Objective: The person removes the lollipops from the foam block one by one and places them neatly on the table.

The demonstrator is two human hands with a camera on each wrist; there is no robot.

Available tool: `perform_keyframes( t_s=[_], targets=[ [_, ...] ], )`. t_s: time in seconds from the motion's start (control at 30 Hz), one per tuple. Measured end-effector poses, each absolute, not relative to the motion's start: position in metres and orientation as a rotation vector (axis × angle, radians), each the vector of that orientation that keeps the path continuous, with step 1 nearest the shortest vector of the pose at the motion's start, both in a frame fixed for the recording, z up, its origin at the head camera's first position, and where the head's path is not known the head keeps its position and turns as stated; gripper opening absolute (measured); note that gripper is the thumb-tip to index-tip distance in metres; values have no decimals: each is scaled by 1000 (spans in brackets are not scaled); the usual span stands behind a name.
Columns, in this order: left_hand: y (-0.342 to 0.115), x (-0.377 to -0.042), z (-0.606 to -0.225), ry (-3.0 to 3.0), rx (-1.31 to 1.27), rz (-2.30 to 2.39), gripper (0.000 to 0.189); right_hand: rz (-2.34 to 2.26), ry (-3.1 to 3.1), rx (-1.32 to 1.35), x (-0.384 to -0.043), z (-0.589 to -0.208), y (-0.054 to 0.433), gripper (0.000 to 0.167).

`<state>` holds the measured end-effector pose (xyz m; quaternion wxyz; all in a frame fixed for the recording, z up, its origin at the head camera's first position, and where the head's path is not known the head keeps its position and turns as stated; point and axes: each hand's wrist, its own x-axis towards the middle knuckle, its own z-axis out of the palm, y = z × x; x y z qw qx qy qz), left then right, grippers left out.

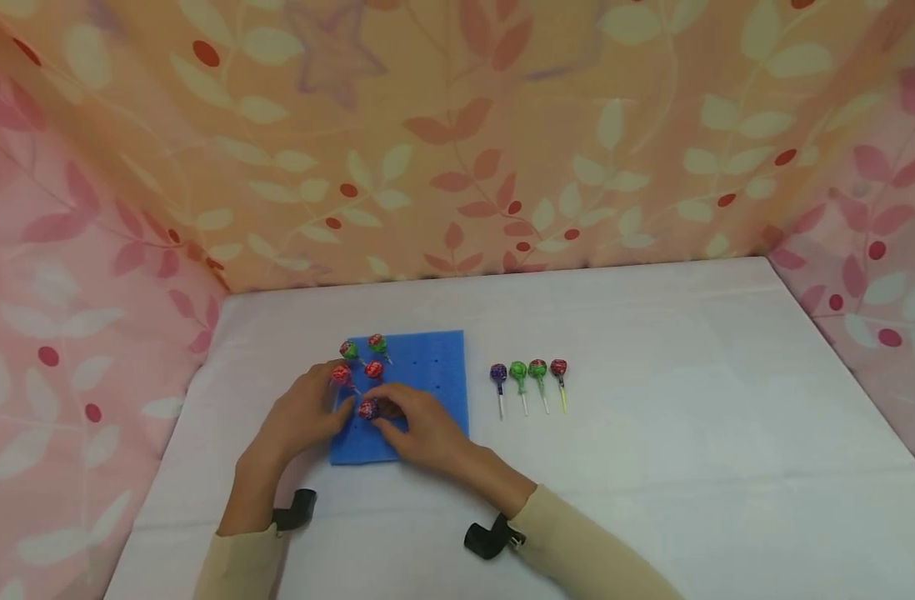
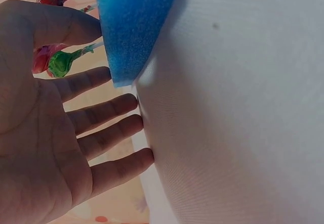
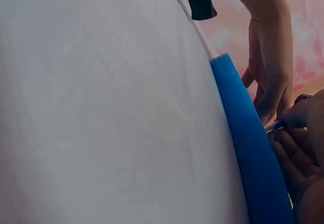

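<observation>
A blue foam board with small holes lies on the table. Two green-and-red lollipops stand at its far left, with two red lollipops just nearer. My right hand pinches the stick of a purple-and-red lollipop over the left part of the board; the stick's end meets the foam top in the right wrist view. At the board's left edge my left hand rests with its thumb on the foam and its straight fingers spread down to the table.
To the right of the board lies a row of several lollipops: a purple one, two green ones and a dark red one. A white cloth covers the table. Patterned curtains hang behind it and at both sides.
</observation>
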<state>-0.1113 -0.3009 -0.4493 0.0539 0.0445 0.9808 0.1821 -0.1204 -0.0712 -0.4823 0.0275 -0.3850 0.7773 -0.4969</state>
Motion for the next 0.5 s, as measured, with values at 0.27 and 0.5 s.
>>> perform_keyframes(
  t_s=[0.27, 0.5],
  targets=[
    [-297, -113, -447, 2985, 137, 560, 68, -1462, 2475, -1176, -119, -482, -69, 34],
    [-295, -113, -444, 2965, 114, 558, 68, -1482, 2482, -1147, -118, -481, -71, 34]
  ],
)
